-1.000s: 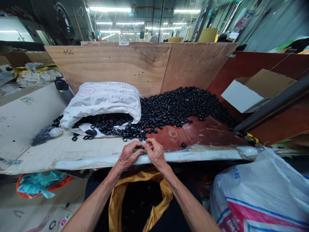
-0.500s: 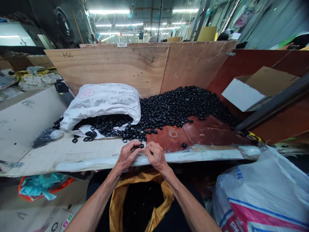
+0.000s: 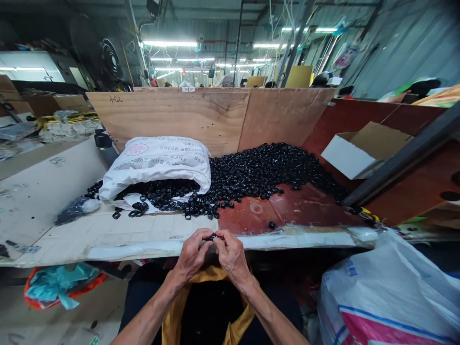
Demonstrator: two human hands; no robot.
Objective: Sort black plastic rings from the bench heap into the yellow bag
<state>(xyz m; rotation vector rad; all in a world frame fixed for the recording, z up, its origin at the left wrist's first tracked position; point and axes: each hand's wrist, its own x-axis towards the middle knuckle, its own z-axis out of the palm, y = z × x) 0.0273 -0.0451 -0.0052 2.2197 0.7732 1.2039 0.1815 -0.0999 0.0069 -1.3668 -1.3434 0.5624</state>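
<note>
My left hand (image 3: pixel 191 256) and my right hand (image 3: pixel 232 254) meet at the table's front edge, fingers pinched together on a small black ring (image 3: pixel 212 236) held between them. Right below my hands a yellow bag (image 3: pixel 201 306) hangs open in my lap, dark inside. Farther back lies a big heap of black rings (image 3: pixel 258 167) on the red-brown table top (image 3: pixel 298 206). A white printed sack (image 3: pixel 158 160) lies on its side to the left, with more black rings spilling from its mouth.
Plywood boards (image 3: pixel 179 117) wall the back of the table. An open cardboard box (image 3: pixel 359 151) sits at the right. A large white woven sack (image 3: pixel 388 292) stands at my right knee. A small plastic bag of dark parts (image 3: pixel 75 210) lies at the left.
My hands have drawn back from the table top toward me, over the edge and above the yellow bag, still pinching the ring. The camera has tilted up a little.
</note>
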